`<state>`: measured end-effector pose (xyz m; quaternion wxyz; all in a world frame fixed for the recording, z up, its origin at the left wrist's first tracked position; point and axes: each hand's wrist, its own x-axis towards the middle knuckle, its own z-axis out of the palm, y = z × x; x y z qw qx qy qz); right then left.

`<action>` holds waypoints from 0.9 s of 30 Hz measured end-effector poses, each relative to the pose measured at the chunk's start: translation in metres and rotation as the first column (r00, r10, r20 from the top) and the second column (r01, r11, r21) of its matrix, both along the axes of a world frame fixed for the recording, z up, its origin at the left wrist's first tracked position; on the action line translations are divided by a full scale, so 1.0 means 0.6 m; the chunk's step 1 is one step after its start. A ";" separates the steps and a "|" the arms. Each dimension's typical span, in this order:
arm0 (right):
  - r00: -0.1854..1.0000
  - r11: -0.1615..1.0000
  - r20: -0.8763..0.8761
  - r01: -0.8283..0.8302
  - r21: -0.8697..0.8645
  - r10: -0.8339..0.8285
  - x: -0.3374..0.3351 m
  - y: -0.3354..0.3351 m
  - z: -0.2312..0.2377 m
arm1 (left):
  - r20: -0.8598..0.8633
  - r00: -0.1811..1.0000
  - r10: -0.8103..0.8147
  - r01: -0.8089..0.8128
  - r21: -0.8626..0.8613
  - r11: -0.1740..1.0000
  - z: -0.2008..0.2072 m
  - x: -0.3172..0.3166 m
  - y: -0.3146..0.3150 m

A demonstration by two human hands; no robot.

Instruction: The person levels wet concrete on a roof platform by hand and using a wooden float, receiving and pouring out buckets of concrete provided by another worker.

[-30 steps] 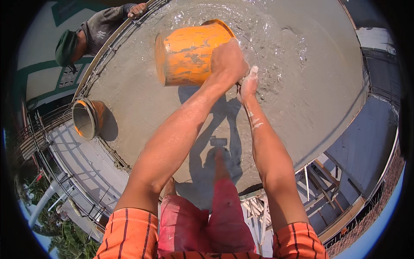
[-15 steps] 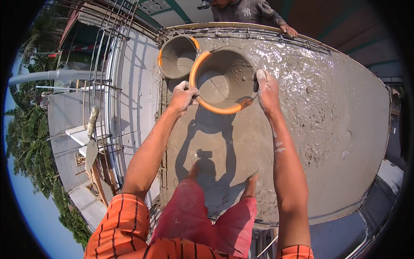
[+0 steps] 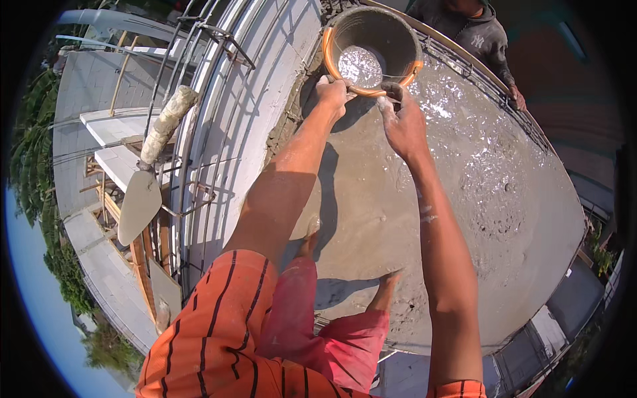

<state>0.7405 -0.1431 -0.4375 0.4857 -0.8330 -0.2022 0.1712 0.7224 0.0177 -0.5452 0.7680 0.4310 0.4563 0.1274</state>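
Note:
A dark grey bucket [image 3: 403, 41] with an orange band along part of its rim is tilted toward me at the far side of wet grey concrete [image 3: 458, 219]. A shiny wet patch shows at its bottom. My left hand [image 3: 333, 99] is closed on the near left of the rim. My right hand [image 3: 403, 127] grips the rim a little further right, thumb and fingers bent around it. Both arms reach forward. My bare feet stand in the concrete.
Left of the concrete runs a pale wall [image 3: 255, 119] with rebar [image 3: 192, 179]. Two trowels are at the left, one with a crusted handle [image 3: 169, 124]. At the far right a co-worker [image 3: 474, 36] in a dark hoodie rests a hand on the form's edge.
The view has turned and shifted. My hands have moved farther away with a bucket, both now along its near rim instead of its sides. The second bucket is no longer plainly seen.

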 end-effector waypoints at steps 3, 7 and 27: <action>0.998 0.995 -0.056 -0.041 -0.094 0.036 -0.036 0.004 -0.019 | -0.059 0.996 -0.072 0.066 -0.095 0.993 0.004 0.004 0.002; 0.996 0.974 -0.043 -0.090 -0.207 0.083 -0.090 -0.011 -0.043 | -0.312 0.907 -0.283 0.299 0.002 0.954 0.024 -0.070 0.032; 0.712 0.808 -0.561 0.016 -0.589 -0.423 -0.349 -0.680 0.026 | -0.818 0.569 -0.078 0.679 0.415 0.605 0.466 -0.858 -0.162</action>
